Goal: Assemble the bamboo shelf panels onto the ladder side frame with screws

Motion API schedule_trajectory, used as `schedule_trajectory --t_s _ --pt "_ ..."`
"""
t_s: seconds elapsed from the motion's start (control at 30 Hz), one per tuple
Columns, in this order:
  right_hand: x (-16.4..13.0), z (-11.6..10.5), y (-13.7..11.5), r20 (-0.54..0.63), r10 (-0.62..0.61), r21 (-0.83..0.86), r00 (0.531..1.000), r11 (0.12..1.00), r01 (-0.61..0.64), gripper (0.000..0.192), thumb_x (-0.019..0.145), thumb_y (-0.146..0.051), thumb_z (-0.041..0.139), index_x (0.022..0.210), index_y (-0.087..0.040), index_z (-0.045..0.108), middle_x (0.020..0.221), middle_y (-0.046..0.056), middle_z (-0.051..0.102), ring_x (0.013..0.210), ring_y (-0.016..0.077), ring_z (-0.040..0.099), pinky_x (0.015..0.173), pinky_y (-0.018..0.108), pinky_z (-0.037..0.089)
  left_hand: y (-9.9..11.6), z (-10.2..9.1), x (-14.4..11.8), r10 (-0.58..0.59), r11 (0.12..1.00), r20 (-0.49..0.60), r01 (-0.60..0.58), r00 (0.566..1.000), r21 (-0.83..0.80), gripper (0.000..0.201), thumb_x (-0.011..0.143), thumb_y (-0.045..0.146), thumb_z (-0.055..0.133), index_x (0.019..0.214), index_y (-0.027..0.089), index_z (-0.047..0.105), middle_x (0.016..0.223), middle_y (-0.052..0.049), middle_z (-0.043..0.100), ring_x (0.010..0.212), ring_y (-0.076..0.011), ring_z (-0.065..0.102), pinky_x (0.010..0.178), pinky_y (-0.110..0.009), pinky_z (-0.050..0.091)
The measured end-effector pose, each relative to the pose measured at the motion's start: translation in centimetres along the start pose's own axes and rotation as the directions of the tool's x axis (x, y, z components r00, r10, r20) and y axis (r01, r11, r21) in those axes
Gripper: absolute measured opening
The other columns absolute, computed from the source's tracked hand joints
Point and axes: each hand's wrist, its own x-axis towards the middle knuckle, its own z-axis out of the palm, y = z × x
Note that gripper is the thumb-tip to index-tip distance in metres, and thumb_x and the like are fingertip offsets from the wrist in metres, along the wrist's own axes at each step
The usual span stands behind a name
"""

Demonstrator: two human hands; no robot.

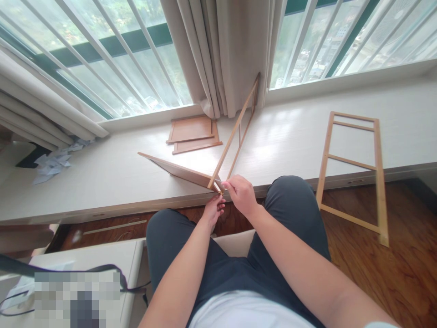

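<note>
A wooden frame (228, 148) stands on edge on the white ledge, its near end meeting a wooden panel (177, 171) at a corner by the ledge's front edge. At that corner the fingertips of my left hand (213, 210) are pinched around a small brass-coloured screw (221, 193), partly hidden. My right hand (241, 193) is closed just to the right of it, thumb and forefinger gripping a thin silvery hex key (219, 181) that points left toward the joint. Most of the key lies hidden in the hand.
Two wooden panels (193, 130) lie overlapping on the white ledge (290, 136). At right, a ladder-like wooden frame (353, 162) leans against the ledge, feet on the wooden floor (409, 237). Paper scraps (54, 164) lie far left. A white table (131, 255) stands near left.
</note>
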Motion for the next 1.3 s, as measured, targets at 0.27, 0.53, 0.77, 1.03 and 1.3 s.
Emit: schedule_trajectory --t_s 0.27,0.53,0.77,1.03,1.3 --pt "0.0 0.1 -0.6 0.064 0.198 0.279 0.978 0.938 -0.208 0.053 0.106 -0.049 0.045 0.064 -0.021 0.057 0.063 0.001 0.061 0.063 0.0159 0.058 0.068 0.028 0.041 0.0 0.0 0.0 0.002 1.000 0.003 -0.002 1.000 0.000 0.041 0.069 0.038 0.088 0.098 0.019 0.066 0.081 0.000 0.070 0.060 -0.0089 0.058 0.053 -0.021 0.039" --pt "0.0 0.2 -1.0 0.067 0.286 0.394 0.956 0.872 -0.289 0.053 0.104 -0.050 0.050 0.060 -0.020 0.057 0.059 -0.001 0.058 0.059 0.0139 0.054 0.064 0.027 0.039 0.1 0.0 -0.1 0.014 1.000 0.010 -0.014 1.000 0.007 0.044 0.068 0.040 0.089 0.099 0.019 0.066 0.080 0.001 0.069 0.060 -0.0083 0.058 0.054 -0.021 0.038" --pt "0.0 0.2 -1.1 0.107 0.323 0.433 0.940 0.836 -0.336 0.054 0.102 -0.051 0.052 0.058 -0.020 0.060 0.056 -0.001 0.057 0.056 0.0132 0.053 0.061 0.026 0.039 -0.1 -0.1 0.2 0.023 1.000 0.001 -0.023 1.000 0.016 0.047 0.066 0.041 0.089 0.100 0.019 0.066 0.080 0.001 0.068 0.060 -0.0084 0.057 0.055 -0.021 0.038" --pt "-0.1 0.5 -1.5 0.165 0.401 0.528 0.901 0.736 -0.425 0.055 0.100 -0.054 0.054 0.058 -0.020 0.060 0.054 -0.001 0.057 0.053 0.0130 0.051 0.058 0.026 0.039 -0.4 -0.3 0.6 0.044 0.998 0.008 -0.045 0.999 0.038 0.047 0.067 0.047 0.087 0.098 0.019 0.066 0.081 0.001 0.067 0.061 -0.0086 0.056 0.055 -0.021 0.037" --pt "0.1 0.2 -1.5 0.098 0.304 0.369 0.948 0.873 -0.318 0.055 0.104 -0.052 0.046 0.060 -0.021 0.058 0.057 0.000 0.059 0.056 0.0145 0.054 0.062 0.027 0.041 -0.7 -0.6 0.8 0.065 0.996 -0.003 -0.064 0.998 0.056 0.046 0.067 0.046 0.087 0.099 0.020 0.068 0.082 0.000 0.069 0.062 -0.0091 0.057 0.055 -0.021 0.036"
